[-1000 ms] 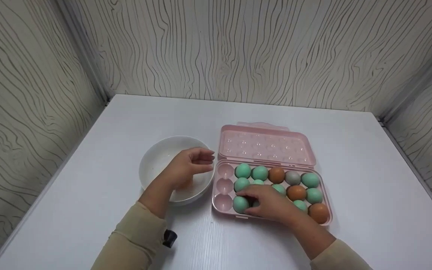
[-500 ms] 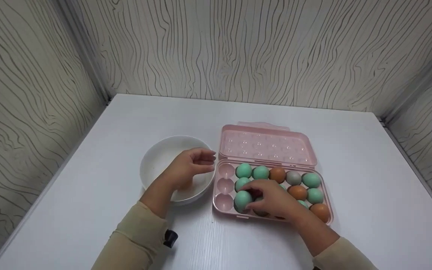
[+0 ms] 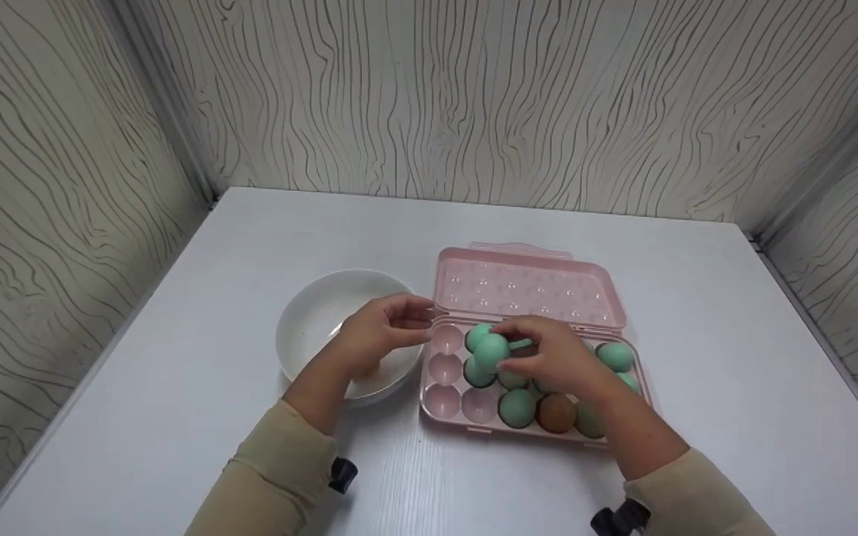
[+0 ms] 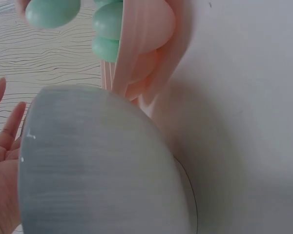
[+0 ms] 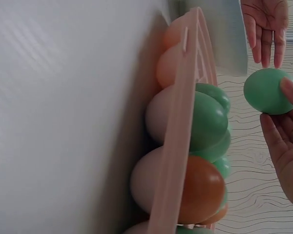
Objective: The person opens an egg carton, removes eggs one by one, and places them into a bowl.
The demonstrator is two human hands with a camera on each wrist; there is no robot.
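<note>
Egg (image 3: 491,353) pinched in right hand (image 3: 561,359) above the carton (image 3: 443,402); left hand (image 3: 377,333) hovers over the bowl (image 3: 308,321), relaxed and empty

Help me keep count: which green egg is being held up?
The green egg pinched in the right hand, raised above the pink carton; the other visible green eggs sit inside it.
</note>
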